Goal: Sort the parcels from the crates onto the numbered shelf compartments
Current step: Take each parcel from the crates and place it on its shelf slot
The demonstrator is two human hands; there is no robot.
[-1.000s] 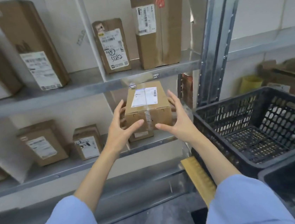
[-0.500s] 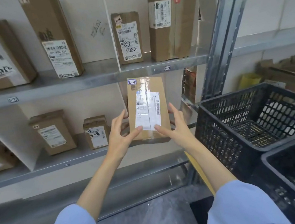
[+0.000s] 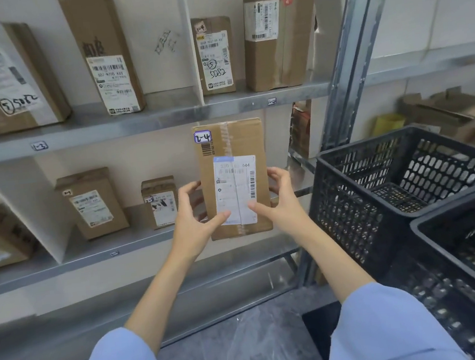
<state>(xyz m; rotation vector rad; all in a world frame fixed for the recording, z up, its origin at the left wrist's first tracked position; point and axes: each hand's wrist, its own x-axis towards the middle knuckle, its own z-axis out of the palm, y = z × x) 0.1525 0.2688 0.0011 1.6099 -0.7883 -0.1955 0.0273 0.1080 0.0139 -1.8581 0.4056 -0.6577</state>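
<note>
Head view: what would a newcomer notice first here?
The upright parcel in the middle, gripped by the left hand and right hand in front of the lower shelf, its corner sticker reading 2-4. Then the black crates at right, and the labelled parcels standing on the upper shelf.

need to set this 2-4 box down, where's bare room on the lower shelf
The lower shelf is bare from the small parcel rightward to the metal upright, behind the held parcel. Left of that, the medium parcel stands close beside it.
</note>
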